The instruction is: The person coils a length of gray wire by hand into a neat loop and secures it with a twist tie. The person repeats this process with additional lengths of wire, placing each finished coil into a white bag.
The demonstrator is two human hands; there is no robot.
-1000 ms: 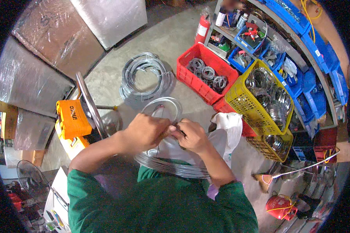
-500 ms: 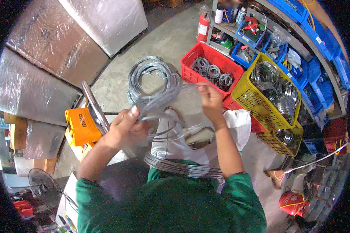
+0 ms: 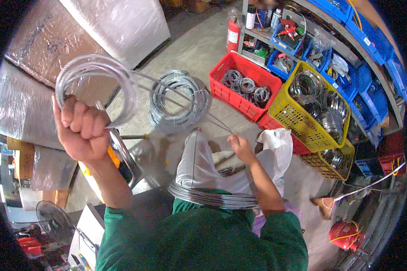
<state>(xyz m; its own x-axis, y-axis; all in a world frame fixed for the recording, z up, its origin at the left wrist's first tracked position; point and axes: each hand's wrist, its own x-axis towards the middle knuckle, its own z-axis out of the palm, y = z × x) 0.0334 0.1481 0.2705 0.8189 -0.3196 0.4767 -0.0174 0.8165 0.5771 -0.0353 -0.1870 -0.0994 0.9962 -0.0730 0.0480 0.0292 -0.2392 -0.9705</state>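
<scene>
The left hand (image 3: 82, 131) is gripping a wire coil (image 3: 95, 86), the right hand (image 3: 240, 147) is pinching its strand, hiding the fingertips.

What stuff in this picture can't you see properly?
Head view only:
- Right hand: the fingertips pinching the wire are too small to make out.
- Wire bundle on the lap: its near side is hidden by the green shirt.
- Orange tool: mostly hidden behind the left hand and forearm.
- Shelf bins: contents too small and bent at the rim.
</scene>
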